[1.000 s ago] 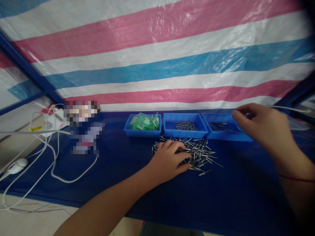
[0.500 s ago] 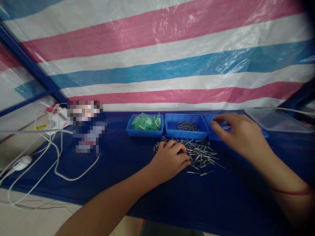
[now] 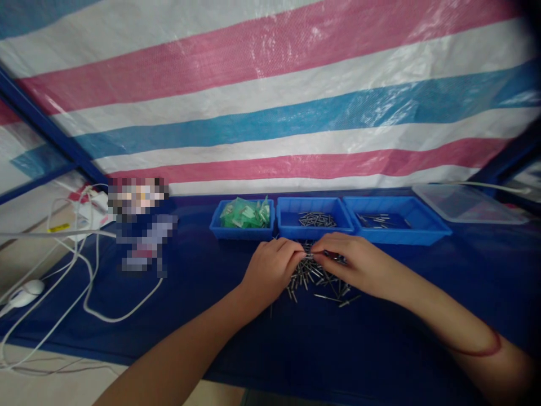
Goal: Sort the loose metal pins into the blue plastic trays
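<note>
A pile of silvery blind rivets [image 3: 311, 274] lies on the blue table in front of the bins. Above it my left hand [image 3: 273, 265] and my right hand [image 3: 357, 262] almost meet, fingertip to fingertip. Both are closed in a pinch, and a small metal piece, seemingly a blind rivet [image 3: 308, 255], shows between them. My fingers cover much of it and part of the pile. Behind the hands, the middle blue bin [image 3: 313, 230] holds many rivets, and the right blue bin [image 3: 403, 234] a smaller number.
To the left, another blue bin [image 3: 243, 232] contains green plastic packets [image 3: 245, 213]. A clear plastic lid [image 3: 469, 204] lies at the back right. White cables [image 3: 95, 270] and a white mouse-like device [image 3: 27, 294] occupy the left side. Striped sheeting [image 3: 270, 124] hangs behind the table [image 3: 372, 355].
My right hand has come from above the right bin down and left to the pile. My left hand has shifted slightly left, its fingers now pinched toward the right hand.
</note>
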`<state>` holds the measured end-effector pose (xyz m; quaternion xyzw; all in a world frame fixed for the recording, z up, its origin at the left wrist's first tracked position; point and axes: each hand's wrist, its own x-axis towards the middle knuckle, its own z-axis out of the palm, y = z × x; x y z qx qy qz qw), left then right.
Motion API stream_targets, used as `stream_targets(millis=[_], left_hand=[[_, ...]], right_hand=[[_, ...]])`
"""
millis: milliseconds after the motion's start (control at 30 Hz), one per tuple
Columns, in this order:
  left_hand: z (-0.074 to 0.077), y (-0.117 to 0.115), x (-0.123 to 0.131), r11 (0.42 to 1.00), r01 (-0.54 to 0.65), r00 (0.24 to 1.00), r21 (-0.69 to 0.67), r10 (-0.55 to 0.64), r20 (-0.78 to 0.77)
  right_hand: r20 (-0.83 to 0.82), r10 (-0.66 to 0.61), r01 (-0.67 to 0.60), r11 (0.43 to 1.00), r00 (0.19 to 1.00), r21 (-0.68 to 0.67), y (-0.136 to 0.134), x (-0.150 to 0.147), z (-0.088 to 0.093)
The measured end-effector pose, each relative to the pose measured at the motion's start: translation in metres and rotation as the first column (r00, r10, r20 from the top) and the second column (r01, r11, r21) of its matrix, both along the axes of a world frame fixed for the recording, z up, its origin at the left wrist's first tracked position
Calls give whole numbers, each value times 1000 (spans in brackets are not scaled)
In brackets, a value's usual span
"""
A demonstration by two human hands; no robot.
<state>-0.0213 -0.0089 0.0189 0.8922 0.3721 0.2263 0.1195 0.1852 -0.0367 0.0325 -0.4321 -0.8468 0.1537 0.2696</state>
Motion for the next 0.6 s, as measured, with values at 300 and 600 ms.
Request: stream_targets(millis=[300,600], left_hand=[[0,1,-2,921,60,929,-386,90,360],[0,4,-5,943,46,921,-328,87,380]], right_hand=[[-32,-88,89,995,996,43,5,-14,-13],[-82,-35,42,995,996,85,4,-20,-9]])
